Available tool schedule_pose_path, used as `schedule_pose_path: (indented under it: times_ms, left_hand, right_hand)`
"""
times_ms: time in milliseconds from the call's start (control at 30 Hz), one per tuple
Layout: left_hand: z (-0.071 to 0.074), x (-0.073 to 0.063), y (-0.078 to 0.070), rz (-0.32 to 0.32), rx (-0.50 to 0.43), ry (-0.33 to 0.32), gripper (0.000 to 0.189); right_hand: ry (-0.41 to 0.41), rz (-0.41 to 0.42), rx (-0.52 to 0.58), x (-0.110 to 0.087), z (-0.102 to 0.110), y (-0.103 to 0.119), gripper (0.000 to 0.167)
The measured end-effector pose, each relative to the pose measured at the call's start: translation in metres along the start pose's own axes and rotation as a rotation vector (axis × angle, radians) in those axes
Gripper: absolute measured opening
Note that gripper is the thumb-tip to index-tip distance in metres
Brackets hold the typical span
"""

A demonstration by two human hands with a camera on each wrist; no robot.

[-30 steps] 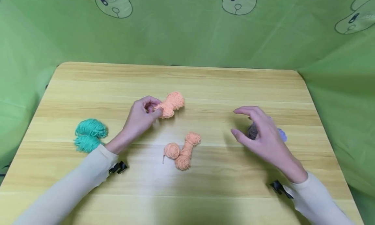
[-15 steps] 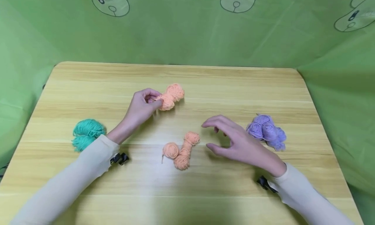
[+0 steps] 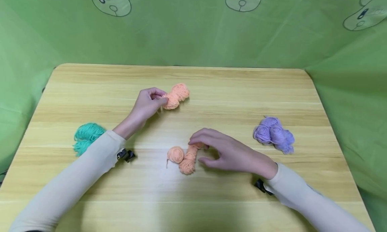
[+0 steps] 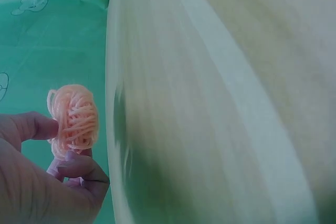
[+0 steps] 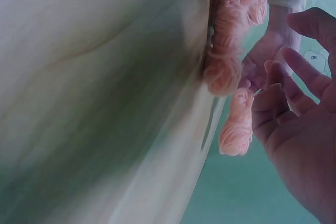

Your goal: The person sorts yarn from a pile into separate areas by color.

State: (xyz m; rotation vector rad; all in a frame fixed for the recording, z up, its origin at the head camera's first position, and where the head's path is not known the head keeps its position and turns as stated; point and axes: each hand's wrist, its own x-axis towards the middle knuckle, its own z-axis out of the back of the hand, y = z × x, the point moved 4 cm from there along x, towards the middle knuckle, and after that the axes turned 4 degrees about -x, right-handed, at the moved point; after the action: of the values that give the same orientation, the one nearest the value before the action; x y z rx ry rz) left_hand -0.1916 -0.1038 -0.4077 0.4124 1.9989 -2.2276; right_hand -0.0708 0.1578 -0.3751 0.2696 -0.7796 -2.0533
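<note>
My left hand pinches a peach yarn skein, narrow in the middle, above the far half of the table; the left wrist view shows the skein between thumb and fingers. At the table's middle lies a second peach skein, with a small round peach yarn ball beside it. My right hand hovers at that lying skein, thumb and fingers spread apart with nothing between them. Its fingertips overlap the skein's far end in the head view. In the right wrist view the lying skein appears past the spread fingers.
Teal yarn lies at the left, partly hidden behind the left sleeve. Several purple yarn balls sit bunched at the right. A green cloth hangs behind the wooden table.
My right hand has moved left from the purple yarn, which it partly covered along with something dark grey, to the lying peach skein. My left hand has moved slightly farther away with its skein.
</note>
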Motion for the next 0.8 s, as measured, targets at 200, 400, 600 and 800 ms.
schedule_pose_path:
  times_ms: [200,400,600,800]
  left_hand:
    - [-0.001,0.009,0.001,0.029,-0.009,-0.004,0.028]
    - [-0.002,0.013,0.000,0.038,-0.014,-0.010,0.029]
    - [-0.004,0.015,0.000,0.040,0.002,-0.010,0.029]
    - [-0.003,0.018,0.003,0.056,0.016,-0.018,0.027]
  right_hand:
    - [0.044,0.040,-0.026,0.004,-0.010,-0.001,0.052]
    - [0.035,0.093,-0.048,0.006,-0.017,0.002,0.042]
    - [0.016,0.134,-0.056,0.007,-0.020,0.001,0.033]
    - [0.015,0.146,-0.072,0.008,-0.023,0.000,0.030]
